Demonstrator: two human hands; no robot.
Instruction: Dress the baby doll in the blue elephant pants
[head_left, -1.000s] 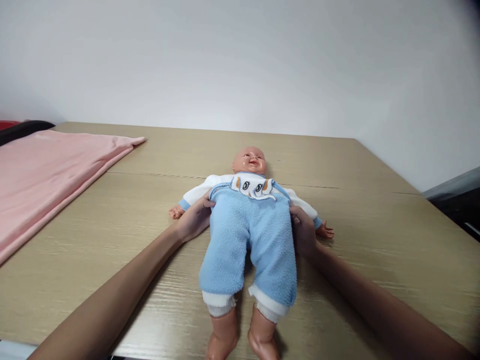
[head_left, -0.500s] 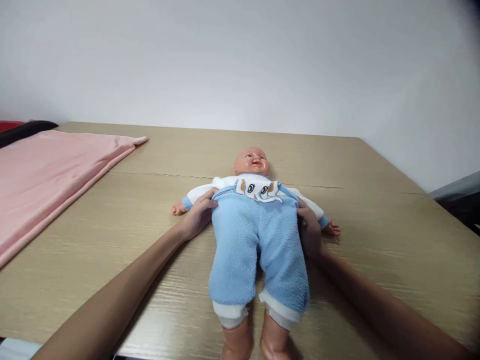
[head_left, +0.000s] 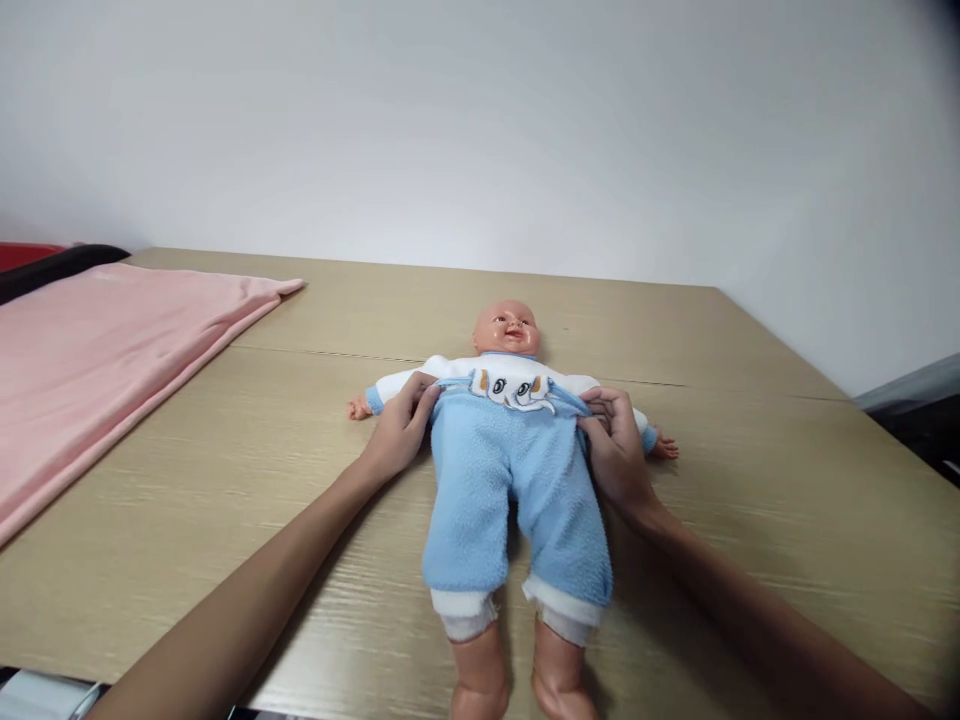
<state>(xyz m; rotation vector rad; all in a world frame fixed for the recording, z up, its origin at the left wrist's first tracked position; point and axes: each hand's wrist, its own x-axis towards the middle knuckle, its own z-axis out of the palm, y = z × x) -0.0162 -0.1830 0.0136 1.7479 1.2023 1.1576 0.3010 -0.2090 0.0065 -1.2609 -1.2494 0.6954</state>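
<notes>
A pale wall [head_left: 480, 130] rises at twelve o'clock beyond the wood-grain table [head_left: 300, 430], pink cloth [head_left: 127, 370] at nine; left hand [head_left: 402, 425] and right hand [head_left: 619, 445] pinch the doll's [head_left: 508, 330] blue trousers [head_left: 480, 480].

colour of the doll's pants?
The doll's pants are light blue with white cuffs; best seen in the head view.

Left forearm [head_left: 247, 590] and right forearm [head_left: 750, 610] are bare, slim, smooth in outline, narrowing wristward. Left hand [head_left: 403, 425], right hand [head_left: 621, 450] likewise bare, slender-fingered; nail detail too small to tell.
</notes>
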